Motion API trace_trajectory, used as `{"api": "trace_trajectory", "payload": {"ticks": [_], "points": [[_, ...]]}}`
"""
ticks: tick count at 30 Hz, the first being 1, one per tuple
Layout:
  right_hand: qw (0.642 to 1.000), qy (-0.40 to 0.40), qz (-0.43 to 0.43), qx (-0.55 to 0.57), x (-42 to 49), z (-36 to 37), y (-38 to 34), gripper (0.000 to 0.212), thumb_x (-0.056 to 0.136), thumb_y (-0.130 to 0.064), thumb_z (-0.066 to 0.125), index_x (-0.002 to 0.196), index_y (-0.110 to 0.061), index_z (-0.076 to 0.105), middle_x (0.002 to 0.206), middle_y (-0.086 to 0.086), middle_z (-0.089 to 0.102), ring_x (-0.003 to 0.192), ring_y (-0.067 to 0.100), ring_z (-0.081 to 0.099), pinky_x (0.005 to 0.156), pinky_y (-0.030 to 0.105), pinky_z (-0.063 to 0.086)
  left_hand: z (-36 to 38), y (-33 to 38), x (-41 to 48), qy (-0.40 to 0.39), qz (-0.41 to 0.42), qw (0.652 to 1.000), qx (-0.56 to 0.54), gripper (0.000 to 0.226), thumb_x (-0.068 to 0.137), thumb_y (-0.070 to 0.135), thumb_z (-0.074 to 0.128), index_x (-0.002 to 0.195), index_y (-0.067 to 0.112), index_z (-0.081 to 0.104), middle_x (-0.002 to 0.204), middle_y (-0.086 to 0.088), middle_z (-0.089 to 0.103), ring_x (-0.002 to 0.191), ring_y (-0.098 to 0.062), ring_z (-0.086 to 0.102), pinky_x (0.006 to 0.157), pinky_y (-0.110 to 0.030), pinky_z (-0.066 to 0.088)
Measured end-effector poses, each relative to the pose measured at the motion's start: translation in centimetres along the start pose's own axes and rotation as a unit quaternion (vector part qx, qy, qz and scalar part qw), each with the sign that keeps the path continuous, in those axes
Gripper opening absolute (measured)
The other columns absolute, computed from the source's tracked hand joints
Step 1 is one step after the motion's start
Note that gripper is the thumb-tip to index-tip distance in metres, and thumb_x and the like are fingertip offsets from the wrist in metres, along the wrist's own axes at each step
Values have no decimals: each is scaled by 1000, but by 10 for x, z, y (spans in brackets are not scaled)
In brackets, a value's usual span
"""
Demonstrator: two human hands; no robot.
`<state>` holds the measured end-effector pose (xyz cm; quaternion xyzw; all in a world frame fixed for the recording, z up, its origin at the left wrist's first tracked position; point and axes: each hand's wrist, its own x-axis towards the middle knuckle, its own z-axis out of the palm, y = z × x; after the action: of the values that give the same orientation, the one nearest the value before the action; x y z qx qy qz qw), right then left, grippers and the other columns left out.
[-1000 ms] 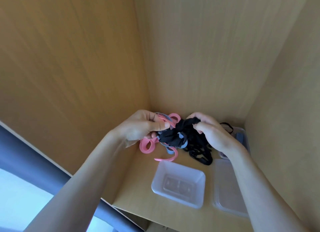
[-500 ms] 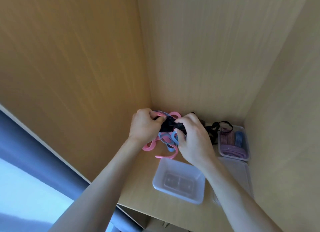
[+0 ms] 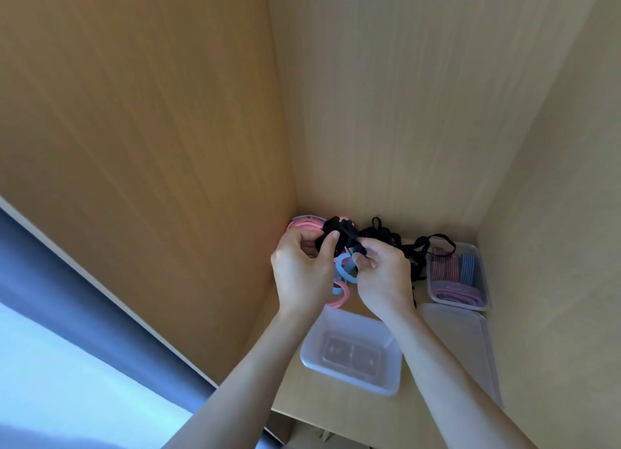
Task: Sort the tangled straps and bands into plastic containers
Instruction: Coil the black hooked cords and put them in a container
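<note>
Pinching the tangled black fabric straps [image 3: 337,229] in both my left grip [image 3: 302,272] and right grip [image 3: 383,280], beside pink looped bands [image 3: 306,225].

Just behind the empty tub [image 3: 356,379] on the shelf [image 3: 363,418], both hands work one tangle. The left hand [image 3: 302,274] grips the black straps [image 3: 339,233], thumb pressed on top. The right hand [image 3: 383,280] pinches the same straps beside it. Pink bands [image 3: 304,225] lie behind the left hand, and a blue band [image 3: 346,270] hangs between the hands. Right of the tub lies a lidded tub [image 3: 460,341]. Behind that, a far tub [image 3: 480,274] holds striped bands [image 3: 443,269], with strap loops trailing over its rim.
</note>
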<state>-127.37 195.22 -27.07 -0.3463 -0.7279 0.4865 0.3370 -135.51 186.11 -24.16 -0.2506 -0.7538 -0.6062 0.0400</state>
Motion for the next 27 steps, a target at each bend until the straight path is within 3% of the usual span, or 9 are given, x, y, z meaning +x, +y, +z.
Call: {"api": "trace_trajectory", "payload": {"ticks": [4, 9, 13, 16, 18, 20, 24, 27], "points": [[999, -14, 30, 27, 1, 10, -1, 26, 94, -3, 56, 88, -27, 65, 75, -10, 73, 70, -1, 67, 62, 14, 47, 11, 0, -10, -1, -11, 1000, -27, 20, 84, 29, 81, 83, 18, 64, 69, 10, 67, 68, -7, 65, 60, -14, 47], [999, -18, -40, 6, 3, -3, 5, 19, 89, -13, 74, 86, -26, 61, 85, -16, 69, 86, 2, 63, 72, 17, 46, 5, -3, 1, -34, -165, 970, -175, 16, 89, 22, 77, 82, 11, 68, 70, -6, 74, 65, -24, 73, 66, -35, 61], [993, -30, -102, -42, 5, -21, 7, 23, 86, -21, 77, 84, -28, 54, 90, -11, 65, 90, 7, 58, 75, 15, 41, -2, -2, 5, -67, -200, 950, -228, 20, 92, 21, 74, 81, 5, 69, 67, -13, 71, 58, -21, 67, 60, -29, 56], [991, -97, -79, 47, 3, -31, 2, 22, 89, -22, 75, 84, -27, 54, 86, -9, 70, 82, 8, 68, 74, 15, 49, -3, -2, 8, -59, -204, 949, -235, 24, 92, 22, 73, 87, -1, 68, 70, -18, 71, 58, -20, 66, 58, -27, 55], [982, -127, -58, 126, -1, -38, -2, 20, 90, -26, 73, 85, -29, 54, 85, -5, 71, 72, 9, 69, 65, 21, 52, -4, -3, 12, -46, -209, 948, -235, 31, 92, 22, 74, 95, -8, 66, 76, -24, 71, 62, -25, 68, 63, -35, 60], [981, -121, -72, 133, -7, -42, -6, 19, 89, -29, 71, 86, -29, 53, 84, -4, 71, 71, 8, 68, 61, 21, 51, -2, -4, 13, -30, -214, 949, -230, 34, 92, 22, 73, 99, -10, 64, 76, -25, 71, 63, -26, 67, 68, -40, 60], [982, -112, -130, 74, -20, -40, -10, 20, 92, -35, 65, 91, -24, 49, 83, -1, 69, 76, 19, 68, 66, 33, 53, 1, -9, 13, -25, -252, 941, -225, 28, 93, 21, 72, 89, -6, 67, 61, -10, 65, 52, -16, 58, 61, -30, 52], [973, -143, -134, 119, -22, -48, -9, 8, 94, -20, 60, 97, -22, 54, 89, 0, 71, 81, 18, 68, 69, 29, 53, -4, -10, 19, -95, -315, 886, -328, 16, 95, 15, 68, 92, -1, 64, 70, -10, 56, 51, -13, 52, 55, -22, 50]]}}
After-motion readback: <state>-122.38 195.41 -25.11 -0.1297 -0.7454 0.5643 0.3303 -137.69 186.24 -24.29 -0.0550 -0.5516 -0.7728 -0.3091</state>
